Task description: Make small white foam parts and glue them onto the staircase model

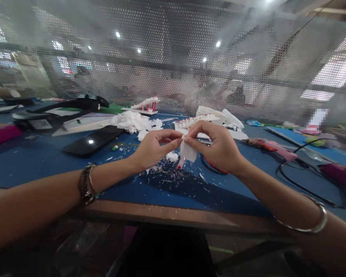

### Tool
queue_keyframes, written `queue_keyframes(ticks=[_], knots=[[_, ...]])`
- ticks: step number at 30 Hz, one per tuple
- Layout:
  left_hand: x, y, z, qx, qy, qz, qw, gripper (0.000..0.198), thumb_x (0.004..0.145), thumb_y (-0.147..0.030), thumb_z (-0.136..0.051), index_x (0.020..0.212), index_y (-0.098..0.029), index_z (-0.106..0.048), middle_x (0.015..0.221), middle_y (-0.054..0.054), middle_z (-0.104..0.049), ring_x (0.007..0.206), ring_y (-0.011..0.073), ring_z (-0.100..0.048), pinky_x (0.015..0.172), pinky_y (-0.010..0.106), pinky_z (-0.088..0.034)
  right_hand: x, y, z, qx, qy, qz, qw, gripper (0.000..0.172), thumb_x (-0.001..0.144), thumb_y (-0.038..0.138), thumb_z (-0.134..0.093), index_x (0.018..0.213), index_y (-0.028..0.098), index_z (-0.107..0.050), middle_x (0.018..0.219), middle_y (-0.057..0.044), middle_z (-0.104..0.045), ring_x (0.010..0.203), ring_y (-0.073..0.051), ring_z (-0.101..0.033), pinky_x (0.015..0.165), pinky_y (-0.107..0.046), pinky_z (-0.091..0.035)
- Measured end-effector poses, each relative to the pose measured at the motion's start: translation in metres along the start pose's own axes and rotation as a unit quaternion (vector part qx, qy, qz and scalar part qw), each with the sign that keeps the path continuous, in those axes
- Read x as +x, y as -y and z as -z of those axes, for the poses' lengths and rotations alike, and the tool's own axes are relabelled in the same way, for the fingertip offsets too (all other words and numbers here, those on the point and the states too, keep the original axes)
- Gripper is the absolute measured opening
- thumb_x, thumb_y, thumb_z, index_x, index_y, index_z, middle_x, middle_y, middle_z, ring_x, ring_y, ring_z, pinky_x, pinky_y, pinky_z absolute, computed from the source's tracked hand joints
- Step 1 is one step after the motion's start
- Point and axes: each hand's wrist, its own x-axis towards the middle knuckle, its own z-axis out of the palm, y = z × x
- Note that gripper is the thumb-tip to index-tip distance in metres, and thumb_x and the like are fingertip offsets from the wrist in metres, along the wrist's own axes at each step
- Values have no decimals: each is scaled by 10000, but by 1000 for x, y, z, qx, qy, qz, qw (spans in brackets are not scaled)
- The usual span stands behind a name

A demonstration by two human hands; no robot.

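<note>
Along the near side of the table runs a brown front edge (161,215), specked with crumbs; behind it, a blue tabletop (118,184), strewn with pale shavings (173,177) below the hands. Above these: left hand (155,149) and right hand (217,145), thumb and forefinger of each pinching the upper part of one white piece (189,151), thin, perhaps paper or tissue. Grips meet almost tip to tip, presumably to keep the small piece taut at the top; its lower part hangs free. Beneath, one small red-ended tube (180,164); whether it touches the white piece cannot be told. Left, one black phone (93,142), lying flat, seemingly set aside to leave working room. Beyond: crumpled white paper (134,121), heaped; one white stand with red posts (150,105). Farthest, a perforated metal screen (167,65), bright lamps (218,44) showing through, and a hazy, workshop-like room.
</note>
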Motion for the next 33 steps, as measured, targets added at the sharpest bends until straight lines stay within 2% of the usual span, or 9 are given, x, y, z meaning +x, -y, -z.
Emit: queue_keyframes(ticks=[7, 13, 21, 26, 29, 33], knots=[[-3, -4, 0, 73, -3, -61, 995, 176, 742, -269, -570, 828, -143, -658, 826, 32, -690, 776, 120, -605, 703, 190, -456, -1, 3, -2, -8, -11, -8, 1000, 129, 755, 217, -544, 649, 155, -502, 652, -6, -576, 632, -102, -535, 599, -248, -413], [-1, -2, -2, 70, -36, -51, 996, 196, 748, -256, -554, 877, -143, -649, 878, 63, -683, 777, 145, -611, 662, 226, -476, -1, -1, -1, 81, -32, -35, 996, 120, 723, 231, -588, 658, 157, -520, 648, 8, -576, 639, -98, -542, 603, -247, -436], [0, 2, 2, 92, -27, -107, 990, 172, 777, -222, -510, 884, -167, -632, 879, 61, -652, 790, 129, -581, 667, 220, -463, 0, -2, -4, 157, -35, -70, 984, 110, 717, 203, -594, 655, 153, -517, 650, 14, -572, 622, -79, -537, 581, -225, -446], [0, -2, 6, 105, -24, -118, 987, 154, 766, -171, -508, 843, -176, -641, 856, 55, -654, 766, 126, -577, 673, 236, -457, 0, -1, -5, 209, -37, -73, 974, 82, 696, 184, -616, 741, 152, -554, 705, 13, -584, 669, -74, -557, 614, -209, -465], [1, -6, 6, 89, -19, -116, 989, 144, 756, -146, -509, 796, -177, -644, 826, 42, -663, 747, 123, -583, 657, 234, -459, 0, 0, -5, 210, -41, -70, 974, 55, 700, 187, -612, 707, 153, -569, 688, 8, -602, 666, -81, -566, 618, -217, -471], [3, -7, 5, 16, -32, -87, 996, 70, 730, -173, -557, 729, -151, -623, 735, 34, -663, 676, 118, -589, 599, 221, -464, -1, 3, -7, 207, -67, -71, 973, 80, 688, 191, -620, 651, 154, -560, 644, 13, -601, 623, -82, -564, 583, -220, -469]])
